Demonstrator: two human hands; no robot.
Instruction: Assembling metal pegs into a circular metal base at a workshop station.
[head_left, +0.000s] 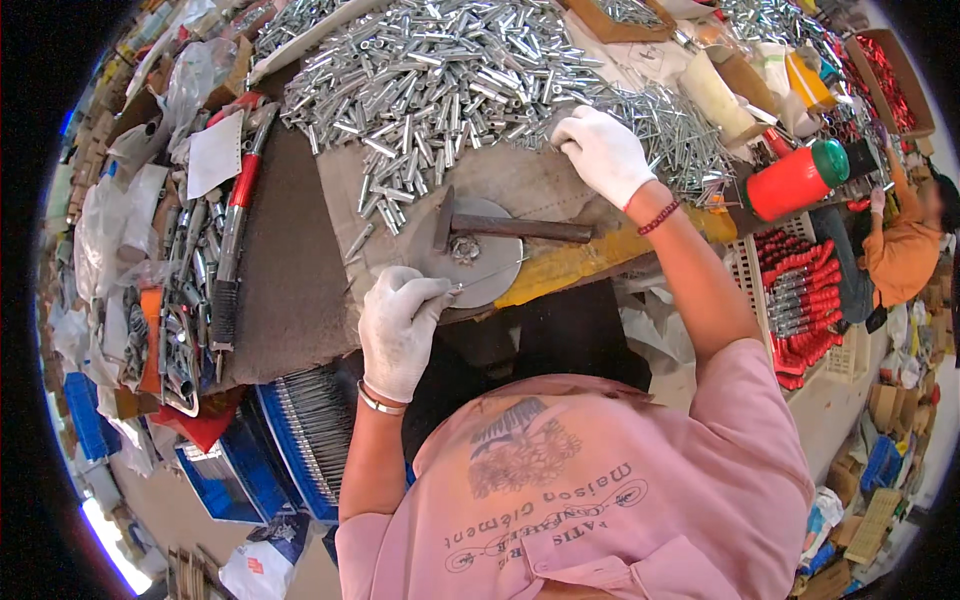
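Observation:
My left hand (400, 325), in a white glove, is at the bench's near edge, thumb and forefinger pinched on a thin metal rod (492, 274). The rod points right across a round grey metal plate (490, 292). On that plate lies a hammer (525, 228) with a dark wooden handle, beside a small ring-shaped metal piece (463, 250). My right hand (605, 158), also gloved, reaches to the near right edge of a big heap of short silver metal tubes (450, 75). Its fingers are curled together; whatever they may hold is hidden.
Thin metal pins (670, 135) are heaped right of the tubes. A red bottle with a green cap (797, 180) lies beyond my right forearm, above a crate of red-handled tools (800, 300). Blue bins (310, 435) stand below left. A co-worker in orange (903, 250) is far right.

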